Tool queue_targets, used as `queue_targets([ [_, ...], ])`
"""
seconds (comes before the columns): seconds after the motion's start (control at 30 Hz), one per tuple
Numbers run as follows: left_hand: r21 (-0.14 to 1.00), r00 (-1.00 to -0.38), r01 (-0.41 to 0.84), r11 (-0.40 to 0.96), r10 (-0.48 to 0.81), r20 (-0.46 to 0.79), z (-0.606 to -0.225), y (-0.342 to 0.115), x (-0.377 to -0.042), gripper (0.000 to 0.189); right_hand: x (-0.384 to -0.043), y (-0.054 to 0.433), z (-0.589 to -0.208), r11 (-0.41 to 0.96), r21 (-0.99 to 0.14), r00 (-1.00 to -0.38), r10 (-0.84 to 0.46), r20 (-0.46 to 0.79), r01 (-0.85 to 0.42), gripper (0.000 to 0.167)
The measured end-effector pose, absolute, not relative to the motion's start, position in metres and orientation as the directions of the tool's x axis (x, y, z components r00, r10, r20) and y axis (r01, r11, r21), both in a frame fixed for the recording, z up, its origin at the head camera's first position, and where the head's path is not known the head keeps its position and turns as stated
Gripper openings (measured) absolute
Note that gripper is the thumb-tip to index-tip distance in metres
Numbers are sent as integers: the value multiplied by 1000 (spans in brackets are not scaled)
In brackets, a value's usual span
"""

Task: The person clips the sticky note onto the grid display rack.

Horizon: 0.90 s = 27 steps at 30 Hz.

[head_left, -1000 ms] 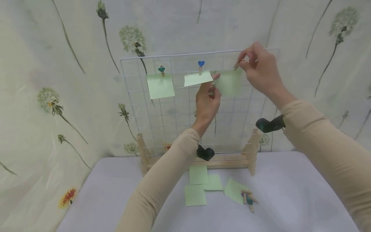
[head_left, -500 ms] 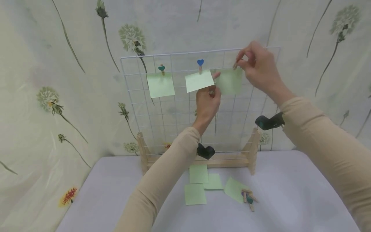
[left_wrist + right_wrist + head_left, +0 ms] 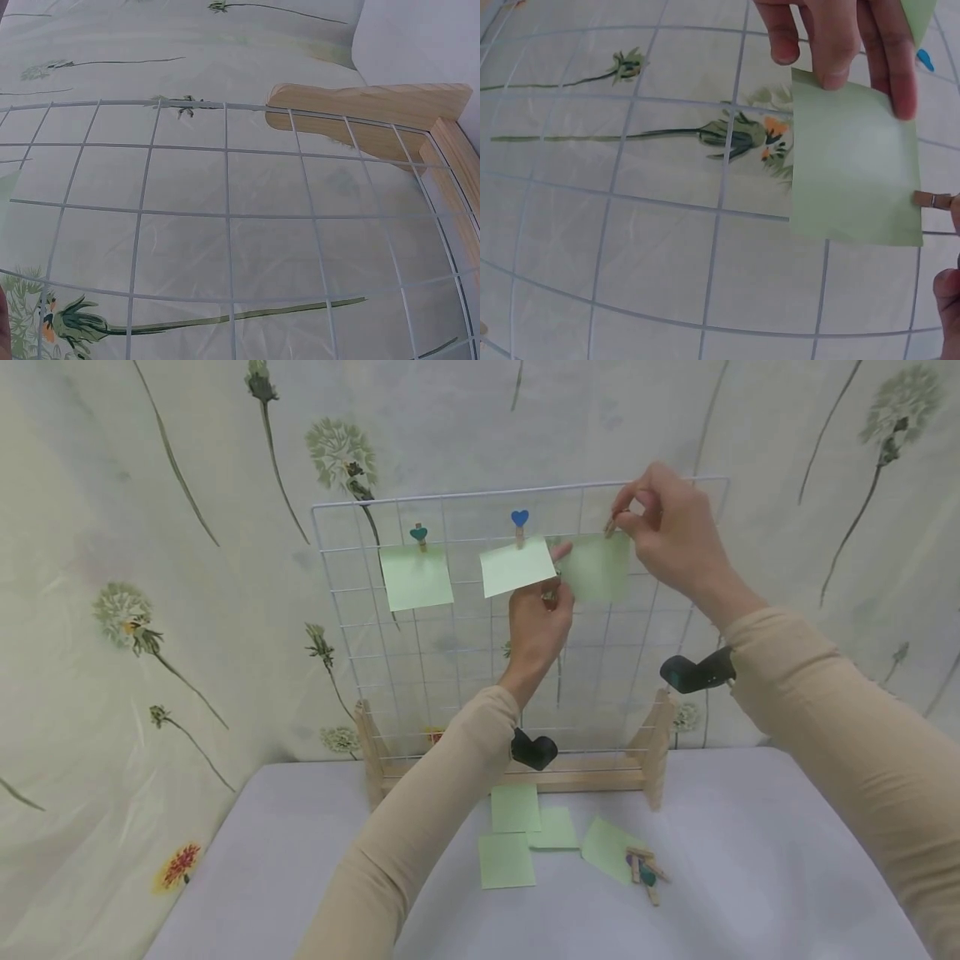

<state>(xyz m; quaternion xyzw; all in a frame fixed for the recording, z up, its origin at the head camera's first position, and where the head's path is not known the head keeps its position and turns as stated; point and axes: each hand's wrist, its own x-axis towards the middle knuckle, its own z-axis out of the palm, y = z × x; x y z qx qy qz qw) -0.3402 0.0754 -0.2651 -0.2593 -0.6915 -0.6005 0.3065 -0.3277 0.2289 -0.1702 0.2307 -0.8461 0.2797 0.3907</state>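
My left hand (image 3: 536,627) reaches up to a wire grid panel (image 3: 472,656) and holds a pale green paper note (image 3: 600,568) by its left edge. Seen from the right wrist, fingertips (image 3: 904,101) overlap the near side of this note, and one finger passes behind it. My right hand (image 3: 678,531) pinches a small wooden clothespin (image 3: 934,200) at the note's top edge, by an upper wire. Two more notes hang to the left: one under a green heart clothespin (image 3: 419,533), the other, tilted outward, under a blue heart clothespin (image 3: 520,518).
Wooden feet (image 3: 656,747) support the grid on a table with a white cover (image 3: 300,843). Several green notes (image 3: 507,862) lie in front of it, with a small pile of clothespins (image 3: 645,872) overlapping the rightmost. A flowered curtain (image 3: 225,460) hangs behind.
The middle hanging note has swung down from nearly edge-on and shows more of its face. Both hands stay at the right-hand note, almost unmoved.
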Motion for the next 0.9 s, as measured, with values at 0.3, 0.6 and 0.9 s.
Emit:
queue_targets([
  [0.3,671,-678,727,144,-3,735,-263,76,-340,45,-327,227,-170,735,-273,-582,-199,789,-621,8],
  [0.6,674,-680,726,135,0,733,-261,75,-340,47,-328,226,-169,740,-257,-579,-213,787,-622,7],
  [0.9,686,-690,720,99,6,724,-265,75,-341,49,-328,225,-172,729,-267,-589,-225,776,-630,11],
])
